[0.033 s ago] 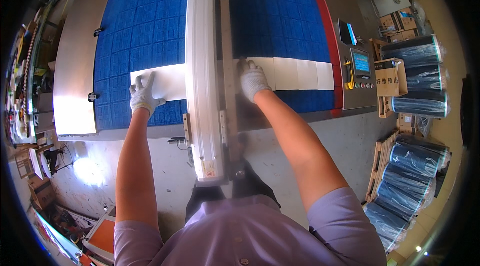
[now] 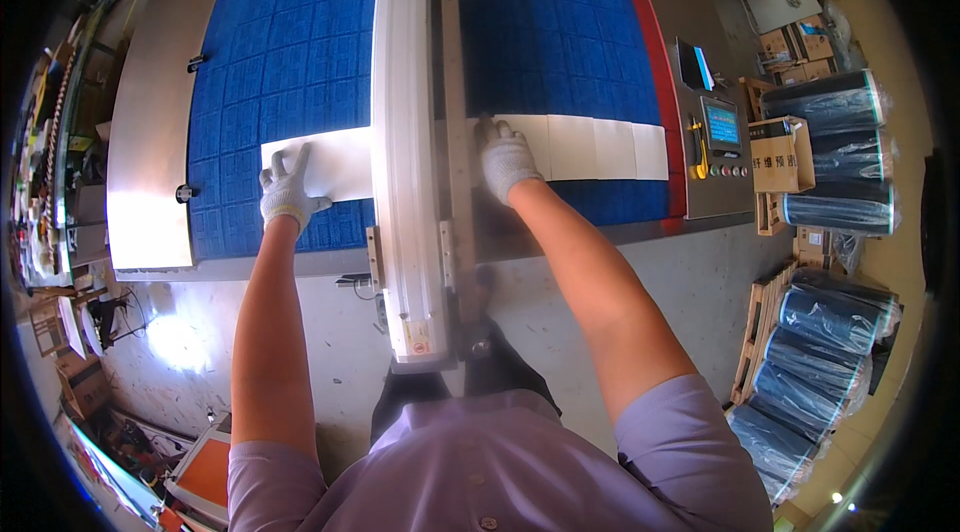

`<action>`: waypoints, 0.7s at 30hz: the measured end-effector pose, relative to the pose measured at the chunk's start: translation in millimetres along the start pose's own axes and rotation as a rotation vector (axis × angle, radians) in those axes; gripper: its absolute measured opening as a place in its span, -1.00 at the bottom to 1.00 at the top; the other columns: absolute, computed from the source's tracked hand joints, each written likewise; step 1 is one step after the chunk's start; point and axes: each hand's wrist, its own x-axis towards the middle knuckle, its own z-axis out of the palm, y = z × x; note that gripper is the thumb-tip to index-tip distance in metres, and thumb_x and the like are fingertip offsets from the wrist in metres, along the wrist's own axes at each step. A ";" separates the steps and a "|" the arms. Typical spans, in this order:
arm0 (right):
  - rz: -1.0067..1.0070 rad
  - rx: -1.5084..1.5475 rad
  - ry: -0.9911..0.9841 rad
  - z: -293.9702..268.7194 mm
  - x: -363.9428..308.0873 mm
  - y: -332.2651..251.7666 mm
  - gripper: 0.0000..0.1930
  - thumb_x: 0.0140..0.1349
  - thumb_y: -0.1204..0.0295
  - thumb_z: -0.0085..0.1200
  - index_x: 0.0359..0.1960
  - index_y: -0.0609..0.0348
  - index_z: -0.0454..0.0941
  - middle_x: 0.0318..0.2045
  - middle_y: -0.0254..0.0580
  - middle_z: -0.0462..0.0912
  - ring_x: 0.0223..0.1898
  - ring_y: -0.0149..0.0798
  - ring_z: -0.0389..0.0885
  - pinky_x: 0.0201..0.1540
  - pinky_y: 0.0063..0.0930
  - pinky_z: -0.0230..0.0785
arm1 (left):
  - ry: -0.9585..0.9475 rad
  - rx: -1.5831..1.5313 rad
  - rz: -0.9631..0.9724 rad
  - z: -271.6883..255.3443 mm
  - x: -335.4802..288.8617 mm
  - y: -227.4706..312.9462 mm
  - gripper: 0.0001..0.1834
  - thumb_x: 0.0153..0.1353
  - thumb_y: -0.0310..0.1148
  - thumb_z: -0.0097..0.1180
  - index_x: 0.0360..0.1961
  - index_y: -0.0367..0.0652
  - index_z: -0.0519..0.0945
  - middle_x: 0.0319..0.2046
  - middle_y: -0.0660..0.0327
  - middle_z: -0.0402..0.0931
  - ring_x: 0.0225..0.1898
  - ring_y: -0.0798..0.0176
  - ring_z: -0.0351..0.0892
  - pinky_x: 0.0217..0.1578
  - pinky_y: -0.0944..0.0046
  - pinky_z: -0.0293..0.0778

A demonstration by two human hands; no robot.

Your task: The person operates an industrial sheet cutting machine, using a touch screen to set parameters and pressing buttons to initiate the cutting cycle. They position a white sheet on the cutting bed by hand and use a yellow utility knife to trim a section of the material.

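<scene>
White flat sheets, several of them in a row with edges meeting or overlapping, lie across a blue textured bed (image 2: 280,52). My left hand (image 2: 287,190), in a pale knit glove, rests with fingers spread on the left white sheet (image 2: 338,160). On the other side of a long white machine beam (image 2: 405,132), my right hand (image 2: 508,160), gloved the same way, lies with its fingers stretched over the left end of the right-hand white sheets (image 2: 575,147). The beam crosses above the row and hides its middle. Neither hand grips anything that I can see.
A red strip (image 2: 660,62) edges the bed on the right, beside a control panel (image 2: 722,124) with a screen and yellow-handled tool. Black clips (image 2: 184,194) line the left metal edge. Wrapped dark rolls (image 2: 835,157) and a cardboard box (image 2: 780,157) stand at the right.
</scene>
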 end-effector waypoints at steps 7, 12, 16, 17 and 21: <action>0.003 0.045 -0.121 -13.1 1.3 0.8 -0.37 0.13 0.47 0.04 0.32 0.15 0.31 0.45 -0.05 0.08 0.31 -0.05 0.23 0.15 -0.28 0.28 | 0.028 -0.001 0.007 4.5 2.3 -4.7 0.21 -0.24 -0.12 0.58 0.44 0.48 0.08 0.46 0.11 -0.06 0.41 -0.23 0.03 0.28 -0.04 0.42; 0.010 0.081 -0.099 -13.4 0.6 1.4 -0.37 0.15 0.45 0.02 0.33 0.13 0.28 0.44 -0.05 0.10 0.29 -0.05 0.25 0.15 -0.27 0.28 | 0.026 0.028 0.001 6.6 4.8 -4.1 0.22 -0.26 -0.11 0.59 0.44 0.48 0.08 0.46 0.12 -0.05 0.40 -0.22 0.06 0.27 -0.03 0.44; 0.017 0.071 -0.104 -17.2 -1.6 -0.3 -0.38 0.14 0.46 0.02 0.33 0.12 0.29 0.43 -0.08 0.12 0.30 -0.06 0.25 0.16 -0.26 0.28 | 0.008 0.024 0.008 5.2 4.8 -5.0 0.23 -0.25 -0.09 0.58 0.45 0.49 0.06 0.46 0.08 -0.05 0.40 -0.26 0.06 0.27 -0.04 0.42; 0.018 0.072 -0.107 -18.8 -1.5 -0.3 -0.38 0.14 0.46 0.02 0.33 0.11 0.28 0.43 -0.09 0.13 0.30 -0.07 0.25 0.16 -0.26 0.28 | 0.001 0.018 0.018 5.4 5.7 -7.5 0.24 -0.26 -0.07 0.58 0.45 0.50 0.04 0.47 0.04 -0.07 0.40 -0.31 0.05 0.29 -0.06 0.39; 0.037 0.118 -0.081 -13.9 0.0 -0.3 -0.36 0.13 0.48 0.03 0.33 0.12 0.27 0.43 -0.11 0.13 0.29 -0.08 0.27 0.18 -0.24 0.27 | -0.002 0.003 0.031 4.6 6.5 -8.7 0.26 -0.27 -0.05 0.59 0.46 0.51 0.03 0.48 0.01 -0.09 0.40 -0.36 0.03 0.30 -0.07 0.36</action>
